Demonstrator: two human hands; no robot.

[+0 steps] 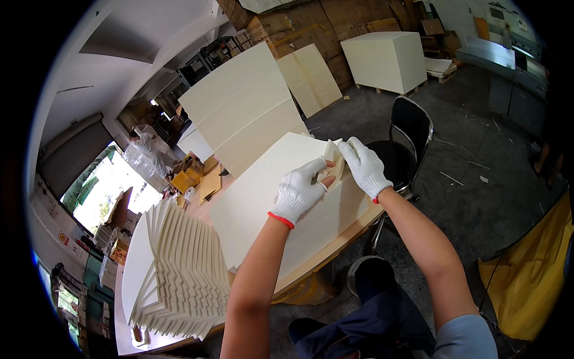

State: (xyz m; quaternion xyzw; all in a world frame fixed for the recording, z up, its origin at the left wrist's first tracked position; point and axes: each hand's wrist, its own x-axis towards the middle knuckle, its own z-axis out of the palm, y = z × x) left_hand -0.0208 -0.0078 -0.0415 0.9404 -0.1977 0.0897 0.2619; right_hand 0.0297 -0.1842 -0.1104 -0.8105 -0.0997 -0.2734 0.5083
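A broad stack of white card sheets [263,185] lies on the table before me, one corner of its upper sheets [336,160] bent up between my hands. My left hand [299,190] wears a white knitted glove with a red cuff and bare thumb and forefinger tips. Its thumb and forefinger are spread apart, their tips against the bent sheets. My right hand [363,164], gloved alike, grips that raised corner from the other side; its thumb is hidden. At the left stands a fanned, stepped pile of white sheets [185,269].
A black chair [399,149] stands just beyond the table's right side. Behind the stack rise a tall white stack [239,102] and a pallet of white sheets [385,60]. Yellow cloth [532,269] hangs at right. Another person [146,146] stands far left among plastic wrap.
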